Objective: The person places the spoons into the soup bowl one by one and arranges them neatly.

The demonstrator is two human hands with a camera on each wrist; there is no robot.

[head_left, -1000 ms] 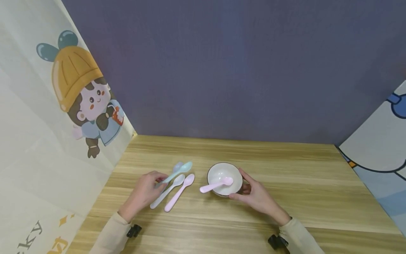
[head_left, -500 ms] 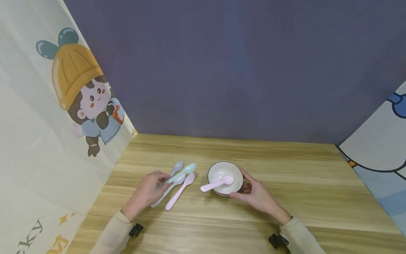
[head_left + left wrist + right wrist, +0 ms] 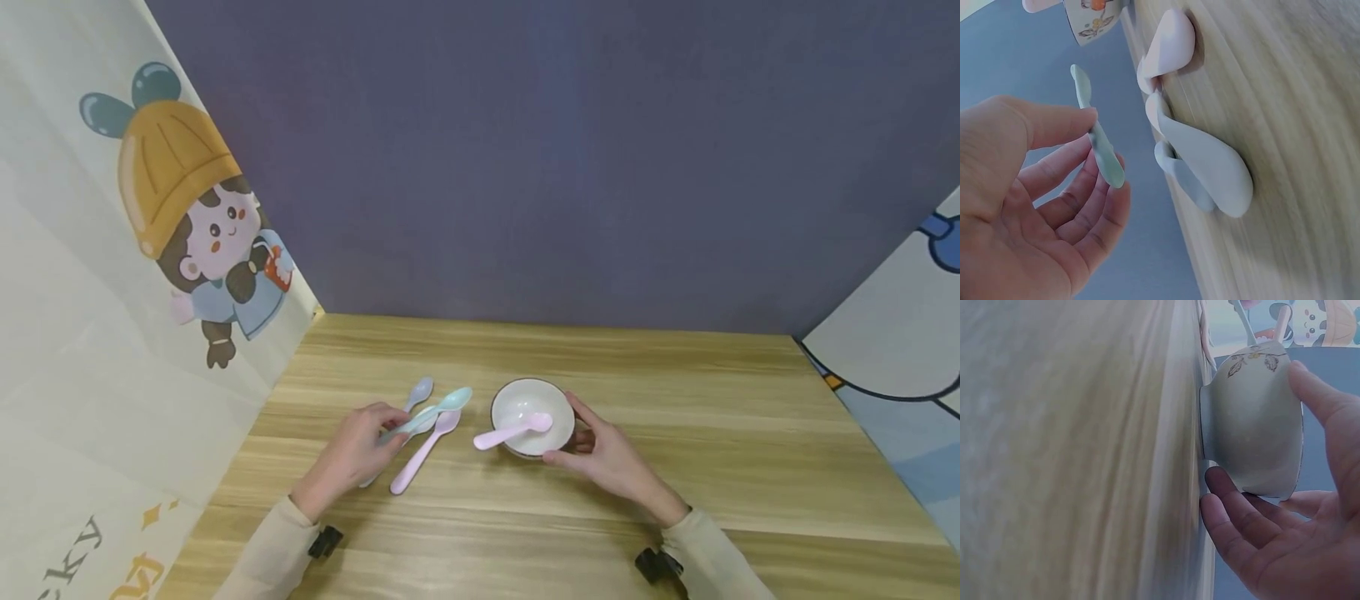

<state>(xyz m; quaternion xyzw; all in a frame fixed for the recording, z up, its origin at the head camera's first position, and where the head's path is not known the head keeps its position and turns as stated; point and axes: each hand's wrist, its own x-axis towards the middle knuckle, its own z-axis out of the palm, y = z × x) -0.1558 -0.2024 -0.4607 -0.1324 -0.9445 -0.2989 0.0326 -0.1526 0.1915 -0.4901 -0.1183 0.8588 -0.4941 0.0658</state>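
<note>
My left hand (image 3: 356,450) pinches a mint-green spoon (image 3: 454,399) by its handle between thumb and fingers. In the left wrist view the mint spoon (image 3: 1107,164) is held clear of the table. Below it lie a lavender spoon (image 3: 422,389), a pale bluish-white spoon (image 3: 426,421), partly covered, and a pink spoon (image 3: 417,463). My right hand (image 3: 611,462) grips the right side of a white bowl (image 3: 513,402) with a dark rim. Another pink spoon (image 3: 501,436) rests in the bowl, its handle over the left rim. Leaf patterns decorate the bowl's outside (image 3: 1250,425).
The wood-grain table (image 3: 675,400) ends at a dark blue-grey backdrop (image 3: 555,167). A cartoon-printed sheet (image 3: 75,275) hangs along the left side, and another printed panel (image 3: 885,333) is on the right. Dark clips (image 3: 326,542) sit at both wrists.
My left hand has shifted slightly right, bringing the mint spoon's bowl end closer to the white bowl and over the pale spoon. My right hand stays on the bowl.
</note>
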